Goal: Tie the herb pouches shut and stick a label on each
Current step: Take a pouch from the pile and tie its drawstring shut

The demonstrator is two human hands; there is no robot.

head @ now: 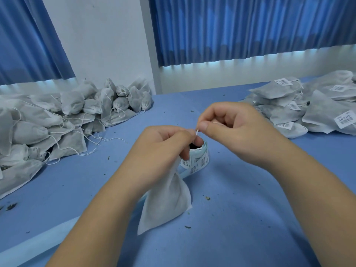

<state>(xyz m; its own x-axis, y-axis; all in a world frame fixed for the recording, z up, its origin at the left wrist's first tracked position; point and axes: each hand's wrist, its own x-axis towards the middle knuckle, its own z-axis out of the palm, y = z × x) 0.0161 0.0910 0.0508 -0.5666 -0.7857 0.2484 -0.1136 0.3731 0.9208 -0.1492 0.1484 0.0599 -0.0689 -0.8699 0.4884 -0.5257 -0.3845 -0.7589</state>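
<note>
Centre frame, over the blue table point(250, 218), the left hand point(163, 149) grips the gathered neck of a herb pouch point(167, 201) while the right hand point(233, 130) pinches its drawstring point(196, 132). The pouch looks light, soft and limp, best held at that neck; a label roll point(200, 160) sits just beyond at 12 o'clock.

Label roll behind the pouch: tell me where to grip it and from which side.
Pinch the rim of the label roll from above, one finger inside the open core, thumb on the outer wall. It lies flat with the core facing up. Best come from the right: the held pouch and the left hand cover its near-left side.
</note>
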